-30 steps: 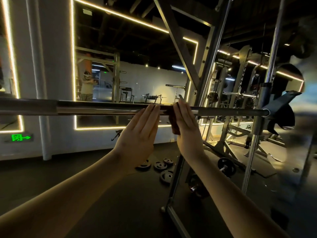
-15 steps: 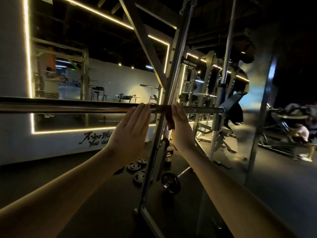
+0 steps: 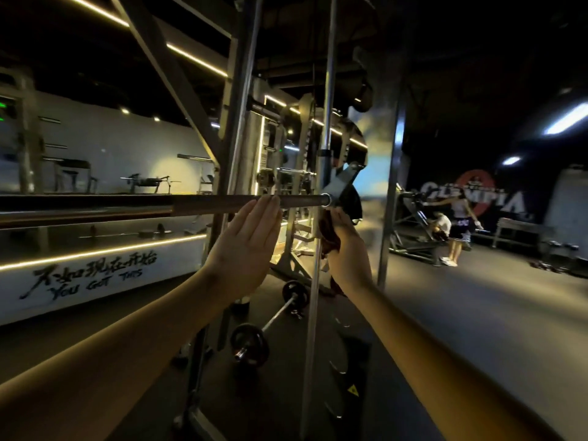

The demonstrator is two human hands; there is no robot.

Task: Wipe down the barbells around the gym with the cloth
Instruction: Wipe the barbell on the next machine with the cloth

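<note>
Shifted since a second ago: right hand and cloth, carried from the middle of the barbell out to its right end and now dropped just under that end, beside the upright guide rod; view swung rightward with them. Left hand brought along the same way, flat, fingers straight and together, fingertips resting against the front of the bar short of its end. Right hand closed round the bunched dark-red cloth, with a tail of it hanging below the wrist; contact between cloth and metal at this instant: cannot tell. Hands near each other but apart, with the rod standing between them. Barbell level, racked in the machine, right end seated at the grey hook on the rod. Judged from this: one pass along the right stretch of the bar just finished, and wiping of this bar probably not yet complete, with the long left part well away from the cloth. Next move likely to call for lifting the cloth back onto the bar, wrapping it round, and drawing it leftward under steady pressure, knuckles kept clear of hook and rod. After that, on to others, such as the small barbell lying on the floor below.
</note>
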